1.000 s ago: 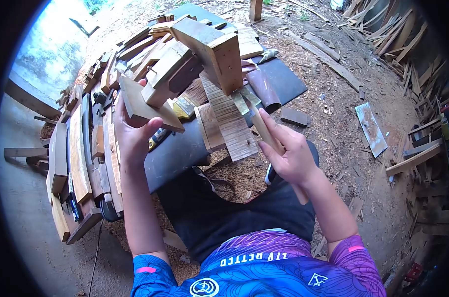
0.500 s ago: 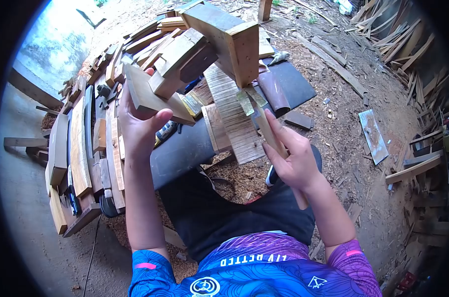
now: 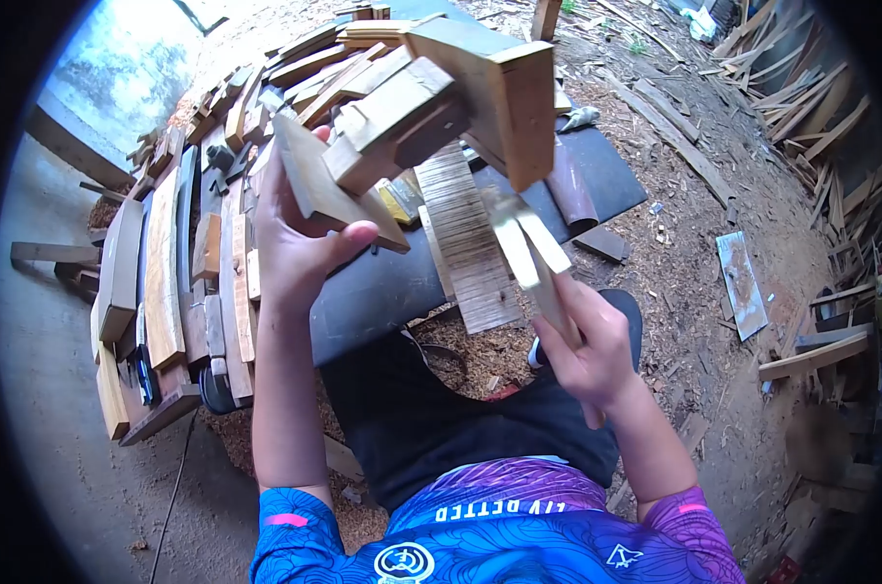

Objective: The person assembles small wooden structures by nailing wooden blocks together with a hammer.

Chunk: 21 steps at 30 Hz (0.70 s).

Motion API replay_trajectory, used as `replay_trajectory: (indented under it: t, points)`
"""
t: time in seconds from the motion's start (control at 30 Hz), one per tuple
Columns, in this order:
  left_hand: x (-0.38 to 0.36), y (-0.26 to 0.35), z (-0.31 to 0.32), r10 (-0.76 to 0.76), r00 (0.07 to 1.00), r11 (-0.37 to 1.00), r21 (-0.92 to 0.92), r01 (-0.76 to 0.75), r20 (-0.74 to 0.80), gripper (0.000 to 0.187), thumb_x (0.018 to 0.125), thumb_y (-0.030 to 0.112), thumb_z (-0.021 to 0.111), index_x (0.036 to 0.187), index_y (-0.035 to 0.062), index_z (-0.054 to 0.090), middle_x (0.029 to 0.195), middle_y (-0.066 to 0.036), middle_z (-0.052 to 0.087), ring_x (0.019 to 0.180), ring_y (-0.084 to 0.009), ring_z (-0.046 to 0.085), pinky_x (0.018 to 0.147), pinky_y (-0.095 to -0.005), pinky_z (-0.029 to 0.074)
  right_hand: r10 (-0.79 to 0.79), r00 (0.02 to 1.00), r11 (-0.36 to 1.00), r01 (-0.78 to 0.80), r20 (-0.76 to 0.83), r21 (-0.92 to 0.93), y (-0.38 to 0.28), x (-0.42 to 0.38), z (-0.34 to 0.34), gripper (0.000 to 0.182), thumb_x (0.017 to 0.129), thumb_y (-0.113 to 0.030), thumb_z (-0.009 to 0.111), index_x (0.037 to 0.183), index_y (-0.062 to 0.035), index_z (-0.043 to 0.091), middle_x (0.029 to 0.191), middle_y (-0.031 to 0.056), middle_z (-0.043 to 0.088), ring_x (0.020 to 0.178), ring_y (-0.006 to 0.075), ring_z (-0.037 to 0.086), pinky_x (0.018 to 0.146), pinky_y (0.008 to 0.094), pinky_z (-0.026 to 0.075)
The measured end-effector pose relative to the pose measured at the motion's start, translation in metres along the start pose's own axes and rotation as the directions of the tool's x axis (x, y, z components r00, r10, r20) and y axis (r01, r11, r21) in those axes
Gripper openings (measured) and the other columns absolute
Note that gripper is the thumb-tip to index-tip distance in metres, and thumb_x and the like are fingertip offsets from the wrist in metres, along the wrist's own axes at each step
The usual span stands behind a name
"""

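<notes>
My left hand (image 3: 300, 243) is closed around the near board of a wooden assembly (image 3: 402, 127), thumb along its lower edge and fingers behind it. The piece is raised and tilted: a small board at one end, a thick block in the middle, a wider board with a thick edge at the far right. Wrapped round a wooden handle, my right hand (image 3: 592, 350) grips a claw hammer (image 3: 548, 282). Its pale, split claw points toward me, and the blurred head is just below the lower corner of the far board.
Below lies a ribbed wooden board (image 3: 465, 243) on a dark bench (image 3: 363, 302) between my knees. Stacked planks and offcuts (image 3: 163, 273) fill the left side. Scrap wood (image 3: 801, 127) is heaped at right, and a whitish board (image 3: 742, 282) lies on the chip-covered ground.
The assembly in my left hand has shifted right in view. The hammer has turned and drawn slightly away from the far board's corner, its claw now facing me more.
</notes>
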<state>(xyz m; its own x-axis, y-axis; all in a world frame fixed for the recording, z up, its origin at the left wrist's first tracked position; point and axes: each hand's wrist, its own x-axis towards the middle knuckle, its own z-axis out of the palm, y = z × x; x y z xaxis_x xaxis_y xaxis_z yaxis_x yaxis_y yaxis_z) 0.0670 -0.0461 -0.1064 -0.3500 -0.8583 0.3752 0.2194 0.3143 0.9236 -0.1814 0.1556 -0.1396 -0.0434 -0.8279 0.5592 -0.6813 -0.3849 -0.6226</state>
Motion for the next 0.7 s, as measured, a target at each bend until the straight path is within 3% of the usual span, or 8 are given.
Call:
replay_trajectory:
  t: [0.03, 0.17, 0.3, 0.53, 0.63, 0.7]
  points:
    - [-0.002, 0.003, 0.003, -0.019, 1.0, 1.0, -0.018, 0.019, 0.009, 0.129, 0.056, 0.017, 0.102, 0.158, -0.0028, 0.026, 0.149, -0.015, 0.048, 0.136, -0.025, 0.052, 0.113, -0.0399, 0.047, -0.033, 0.999, 0.999, 0.034, 0.006, -0.013, 0.0, -0.006, -0.004, 0.068, 0.083, 0.005, 0.072, 0.146, 0.0088, 0.049, 0.087, 0.0191, 0.067, 0.07, 0.0312, 0.064, 0.067, 0.0383, 0.054]
    - [-0.001, -0.001, 0.009, 0.031, 0.993, 0.998, 0.041, -0.036, 0.118, 0.136, 0.051, 0.016, 0.104, 0.16, -0.0012, 0.023, 0.153, -0.016, 0.045, 0.138, -0.0267, 0.051, 0.115, -0.0435, 0.045, -0.022, 0.998, 1.0, 0.023, 0.059, -0.017, -0.013, -0.031, -0.023, 0.065, 0.083, 0.004, 0.073, 0.142, 0.0157, 0.049, 0.091, 0.0204, 0.069, 0.073, 0.0305, 0.068, 0.066, 0.0372, 0.056]
    - [-0.006, -0.01, 0.016, 0.03, 0.978, 0.997, 0.063, -0.044, 0.208, 0.147, 0.05, 0.016, 0.104, 0.164, 0.002, 0.011, 0.155, -0.018, 0.043, 0.142, -0.0293, 0.047, 0.114, -0.0479, 0.046, -0.087, 0.996, 0.996, 0.087, -0.003, -0.023, -0.02, -0.049, -0.027, 0.063, 0.085, 0.001, 0.072, 0.143, 0.0147, 0.049, 0.096, 0.022, 0.071, 0.075, 0.0321, 0.07, 0.066, 0.0373, 0.058]
    - [-0.009, -0.024, 0.016, 0.068, 0.94, 0.99, 0.091, -0.104, 0.334, 0.15, 0.05, 0.021, 0.105, 0.166, 0.0086, 0.009, 0.161, -0.021, 0.037, 0.148, -0.0336, 0.04, 0.114, -0.0515, 0.045, -0.046, 0.999, 0.999, 0.046, 0.019, 0.007, -0.022, -0.053, -0.027, 0.064, 0.086, -0.002, 0.072, 0.143, 0.015, 0.048, 0.099, 0.0228, 0.071, 0.078, 0.0326, 0.071, 0.07, 0.0375, 0.058]
    - [-0.007, -0.018, 0.016, 0.023, 0.938, 0.991, 0.117, -0.067, 0.345, 0.151, 0.049, 0.022, 0.105, 0.166, 0.0137, 0.01, 0.16, -0.022, 0.038, 0.148, -0.0341, 0.04, 0.113, -0.0534, 0.046, 0.014, 0.999, 0.988, -0.019, 0.03, 0.151, -0.024, -0.046, -0.034, 0.064, 0.087, -0.003, 0.072, 0.144, 0.0148, 0.048, 0.103, 0.0252, 0.071, 0.079, 0.0324, 0.072, 0.074, 0.0378, 0.059]
    - [-0.004, -0.013, 0.017, 0.026, 0.937, 0.989, 0.128, -0.075, 0.348, 0.15, 0.049, 0.022, 0.104, 0.166, 0.0156, 0.011, 0.16, -0.022, 0.038, 0.148, -0.0344, 0.04, 0.113, -0.0541, 0.046, -0.039, 0.994, 0.993, 0.027, 0.103, 0.119, -0.023, -0.037, -0.046, 0.069, 0.092, -0.007, 0.069, 0.152, 0.0106, 0.039, 0.096, 0.015, 0.069, 0.071, 0.0151, 0.066, 0.064, 0.0282, 0.055]
